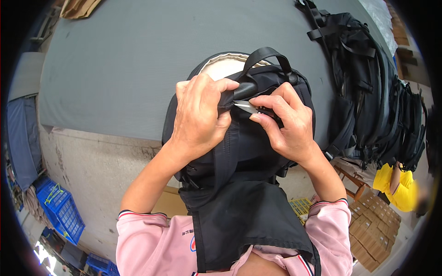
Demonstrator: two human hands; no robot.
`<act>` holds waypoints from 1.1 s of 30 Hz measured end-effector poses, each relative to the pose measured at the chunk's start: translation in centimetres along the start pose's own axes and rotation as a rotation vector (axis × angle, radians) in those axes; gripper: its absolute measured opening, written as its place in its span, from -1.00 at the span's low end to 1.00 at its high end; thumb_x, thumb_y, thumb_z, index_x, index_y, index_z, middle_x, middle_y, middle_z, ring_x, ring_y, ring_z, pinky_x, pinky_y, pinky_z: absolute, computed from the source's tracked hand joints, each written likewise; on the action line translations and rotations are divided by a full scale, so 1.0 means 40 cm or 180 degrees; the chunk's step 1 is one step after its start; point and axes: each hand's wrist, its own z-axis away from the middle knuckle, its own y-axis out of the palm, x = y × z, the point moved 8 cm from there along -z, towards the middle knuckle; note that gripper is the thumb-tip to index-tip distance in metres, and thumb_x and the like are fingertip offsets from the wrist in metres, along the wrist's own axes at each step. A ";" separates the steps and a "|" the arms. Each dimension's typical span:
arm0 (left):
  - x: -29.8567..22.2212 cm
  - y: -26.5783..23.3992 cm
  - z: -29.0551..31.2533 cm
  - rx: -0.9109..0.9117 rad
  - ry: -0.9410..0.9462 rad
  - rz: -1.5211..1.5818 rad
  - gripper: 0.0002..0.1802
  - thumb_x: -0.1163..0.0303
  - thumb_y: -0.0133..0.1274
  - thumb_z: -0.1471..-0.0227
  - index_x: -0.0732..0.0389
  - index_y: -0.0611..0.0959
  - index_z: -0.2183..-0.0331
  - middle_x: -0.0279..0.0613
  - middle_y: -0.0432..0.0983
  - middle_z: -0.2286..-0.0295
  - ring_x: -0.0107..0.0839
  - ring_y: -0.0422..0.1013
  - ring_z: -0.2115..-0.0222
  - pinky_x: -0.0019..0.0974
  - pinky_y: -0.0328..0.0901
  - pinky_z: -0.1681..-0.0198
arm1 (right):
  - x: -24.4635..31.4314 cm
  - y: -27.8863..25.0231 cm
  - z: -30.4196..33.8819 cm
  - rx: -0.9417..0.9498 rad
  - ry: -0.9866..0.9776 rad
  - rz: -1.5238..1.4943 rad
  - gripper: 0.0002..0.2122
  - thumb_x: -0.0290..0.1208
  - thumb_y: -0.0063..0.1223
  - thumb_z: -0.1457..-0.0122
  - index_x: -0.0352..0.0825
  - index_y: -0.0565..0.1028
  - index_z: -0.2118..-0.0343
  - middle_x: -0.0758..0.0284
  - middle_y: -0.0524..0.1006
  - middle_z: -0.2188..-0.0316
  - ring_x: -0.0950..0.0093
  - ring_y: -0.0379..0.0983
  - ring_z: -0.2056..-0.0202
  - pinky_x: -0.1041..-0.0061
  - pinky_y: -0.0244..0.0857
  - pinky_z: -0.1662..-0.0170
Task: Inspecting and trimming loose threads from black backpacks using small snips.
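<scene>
Head view shows me the left hand (199,110) pinching a black fabric backpack (258,149), apparently steadying it. The right hand (292,120) grips small silver-bladed snips (246,107).

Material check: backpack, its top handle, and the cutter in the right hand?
Backpack: probably synthetic fabric, matte black, given its soft folds.
Top handle: likely webbing, slightly shiny; a flat, bent strap.
Cutter in the right hand: smooth metal, probably steel, from its silvery glint; the darker grip is mostly hidden.
</scene>
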 end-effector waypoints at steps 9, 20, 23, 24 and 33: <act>-0.002 -0.001 0.003 -0.0003 0.0011 -0.0051 -0.44 0.66 0.08 0.44 0.15 0.48 0.22 -0.28 0.32 0.43 -0.30 0.31 0.38 -0.25 0.08 0.25 | 0.011 0.000 -0.022 0.0265 -0.0235 0.0155 -0.79 -0.48 0.23 0.13 -0.27 0.47 0.38 0.37 0.35 0.50 0.43 0.40 0.60 0.50 0.24 0.58; -0.002 0.000 0.003 -0.0009 0.0060 -0.0100 -0.44 0.66 0.07 0.45 0.17 0.47 0.22 -0.28 0.30 0.45 -0.30 0.30 0.40 -0.25 0.08 0.25 | 0.012 0.000 -0.046 0.0665 0.0008 0.0144 -0.80 -0.54 0.23 0.14 -0.30 0.51 0.38 0.35 0.34 0.53 0.40 0.36 0.57 0.51 0.24 0.53; -0.001 -0.002 0.004 -0.0023 0.0063 -0.0098 -0.44 0.66 0.08 0.46 0.16 0.47 0.22 -0.27 0.29 0.46 -0.30 0.29 0.40 -0.25 0.08 0.25 | 0.010 0.003 -0.050 0.0725 -0.0040 0.0124 -0.80 -0.54 0.22 0.13 -0.31 0.51 0.38 0.35 0.34 0.52 0.43 0.35 0.57 0.53 0.24 0.53; -0.001 -0.001 0.005 -0.0014 0.0061 -0.0088 -0.43 0.66 0.08 0.46 0.16 0.47 0.22 -0.27 0.29 0.46 -0.30 0.29 0.40 -0.25 0.08 0.25 | 0.009 0.004 -0.050 0.0760 -0.0051 0.0105 -0.81 -0.55 0.21 0.11 -0.33 0.51 0.36 0.35 0.34 0.52 0.46 0.36 0.57 0.55 0.25 0.53; 0.003 -0.002 0.003 0.0007 -0.0010 0.0005 -0.43 0.65 0.09 0.46 0.16 0.47 0.22 -0.26 0.30 0.44 -0.27 0.30 0.38 -0.24 0.08 0.23 | -0.053 0.013 -0.007 0.0305 0.0723 -0.1189 -0.87 -0.56 0.19 0.06 -0.37 0.50 0.42 0.33 0.38 0.50 0.46 0.44 0.51 0.57 0.33 0.45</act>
